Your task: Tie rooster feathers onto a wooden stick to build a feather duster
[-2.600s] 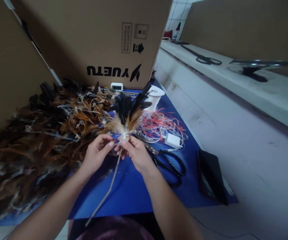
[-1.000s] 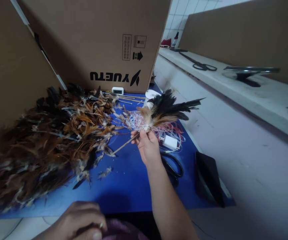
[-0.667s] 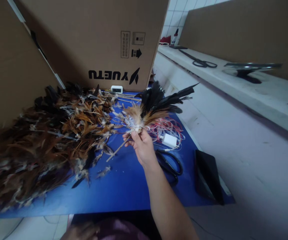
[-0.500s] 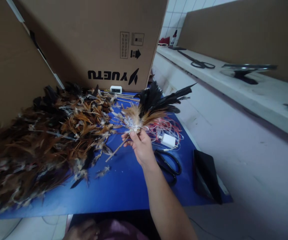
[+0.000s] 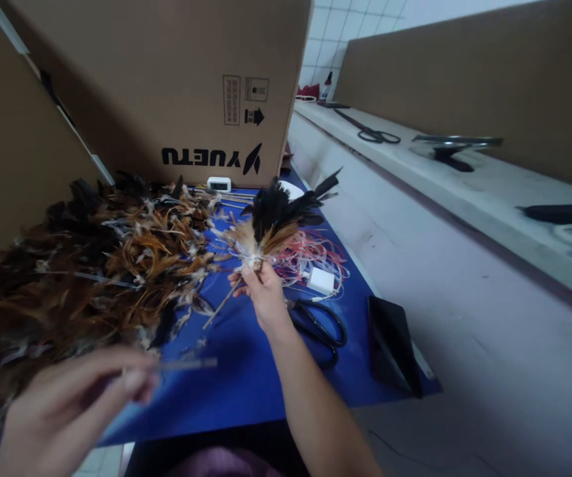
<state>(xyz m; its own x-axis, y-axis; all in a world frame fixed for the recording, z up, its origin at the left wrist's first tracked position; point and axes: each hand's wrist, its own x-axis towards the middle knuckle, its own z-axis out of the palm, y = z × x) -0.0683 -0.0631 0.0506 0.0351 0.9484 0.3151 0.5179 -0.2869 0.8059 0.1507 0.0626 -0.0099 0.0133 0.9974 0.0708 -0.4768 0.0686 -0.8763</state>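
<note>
My right hand [image 5: 264,295] is closed around the base of a feather bunch [image 5: 273,222], black at the tips and brown and white lower down. A thin brown stick [image 5: 222,305] sticks out of that grip toward the lower left. At the lower left, my left hand [image 5: 77,401] is smeared by motion, its fingers pinching a thin greyish stick [image 5: 191,364] that points right. The left hand is over the near edge of a large pile of brown and black feathers [image 5: 131,258]. Black-handled scissors [image 5: 321,324] lie beside my right wrist.
A blue table [image 5: 246,384] carries tangled red and white strands [image 5: 300,255], a white charger [image 5: 321,281], a dark phone-like object [image 5: 394,344] and a small white display [image 5: 219,185]. A tall cardboard box [image 5: 131,79] stands behind. More scissors [image 5: 375,134] rest on the right-hand ledge.
My left hand has risen from below the table edge into view, with a thin stick in its fingers. The right hand still grips the feather bunch; the whole view has shifted slightly.
</note>
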